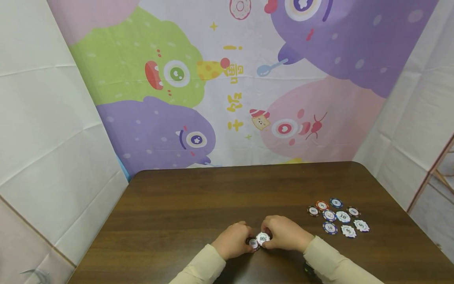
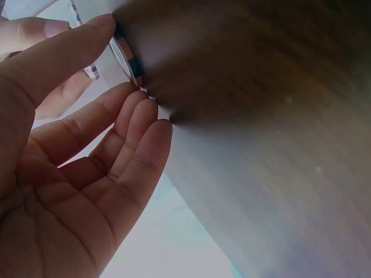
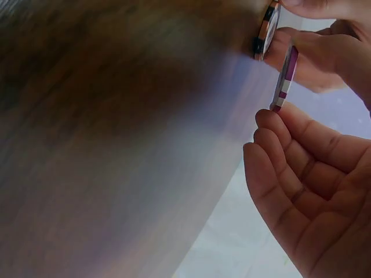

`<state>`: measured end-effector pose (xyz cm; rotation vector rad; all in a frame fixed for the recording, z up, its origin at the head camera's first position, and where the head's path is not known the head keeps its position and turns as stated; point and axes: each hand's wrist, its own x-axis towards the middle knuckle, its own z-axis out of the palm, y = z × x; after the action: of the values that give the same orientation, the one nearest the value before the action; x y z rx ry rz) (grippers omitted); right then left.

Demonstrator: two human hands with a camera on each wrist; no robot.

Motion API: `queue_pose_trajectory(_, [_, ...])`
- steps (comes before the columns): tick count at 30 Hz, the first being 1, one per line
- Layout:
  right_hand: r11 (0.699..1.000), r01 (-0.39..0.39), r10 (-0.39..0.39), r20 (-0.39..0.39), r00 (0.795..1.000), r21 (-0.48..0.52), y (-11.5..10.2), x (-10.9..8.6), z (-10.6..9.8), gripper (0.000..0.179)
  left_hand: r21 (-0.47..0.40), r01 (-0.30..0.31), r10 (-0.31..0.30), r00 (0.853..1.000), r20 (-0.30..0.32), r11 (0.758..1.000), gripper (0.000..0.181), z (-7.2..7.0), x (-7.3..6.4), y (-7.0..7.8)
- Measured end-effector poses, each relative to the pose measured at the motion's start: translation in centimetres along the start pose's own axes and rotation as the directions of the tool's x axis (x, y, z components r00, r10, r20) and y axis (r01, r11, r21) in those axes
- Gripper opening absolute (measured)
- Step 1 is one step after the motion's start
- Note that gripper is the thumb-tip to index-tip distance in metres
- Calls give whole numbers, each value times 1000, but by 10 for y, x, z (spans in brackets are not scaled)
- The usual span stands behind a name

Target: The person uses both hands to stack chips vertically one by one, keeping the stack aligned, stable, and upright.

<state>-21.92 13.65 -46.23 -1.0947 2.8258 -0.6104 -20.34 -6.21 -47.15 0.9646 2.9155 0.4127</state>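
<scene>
Near the front middle of the table, my left hand [image 1: 232, 240] pinches a dark poker chip [image 1: 253, 243] marked 100 between thumb and fingertips. Its edge shows black and orange blocks in the right wrist view, where the same chip [image 3: 268, 32] stands tilted. My right hand [image 1: 285, 232] pinches a white poker chip [image 1: 263, 238] marked 500, whose edge is purple and white in its wrist view. In the head view the white chip overlaps the dark one's right side. Both hands are close over the wood, with their fingertips facing each other.
To the right on the brown table [image 1: 170, 221] lies a loose group of poker chips, including a red chip [image 1: 322, 205], a blue chip [image 1: 330, 228] and a white chip [image 1: 348, 231]. A printed cartoon cloth [image 1: 234, 150] hangs behind the table's far edge.
</scene>
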Motion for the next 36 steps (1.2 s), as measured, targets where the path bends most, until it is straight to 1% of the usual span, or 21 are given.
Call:
queue_pose_trajectory(7, [999, 32, -33, -21, 999, -39, -4, 2, 7, 21, 22, -14, 14, 1000, -5, 1000, 17, 1, 0, -1])
queue_pose_trajectory(14, [998, 43, -43, 3, 999, -36, -8, 5, 11, 20, 31, -8, 8, 1000, -1, 999, 17, 1, 0, -1])
queue_pose_trajectory(22, [999, 45, -44, 23, 999, -2, -11, 7, 13, 16, -1, 8, -8, 1000, 6, 1000, 19, 1, 0, -1])
queue_pose_trajectory(27, [999, 50, -50, 25, 998, -5, -12, 8, 14, 15, -9, 4, -4, 1000, 15, 1000, 20, 0, -1, 0])
queue_pose_trajectory(30, [998, 54, -53, 29, 998, -17, -13, 9, 15, 15, -28, 3, -2, 1000, 21, 1000, 22, -1, -1, 0])
queue_pose_trajectory(36, [998, 54, -54, 36, 998, -18, -14, 11, 15, 16, -62, 24, -22, 999, 23, 998, 21, -1, -1, 0])
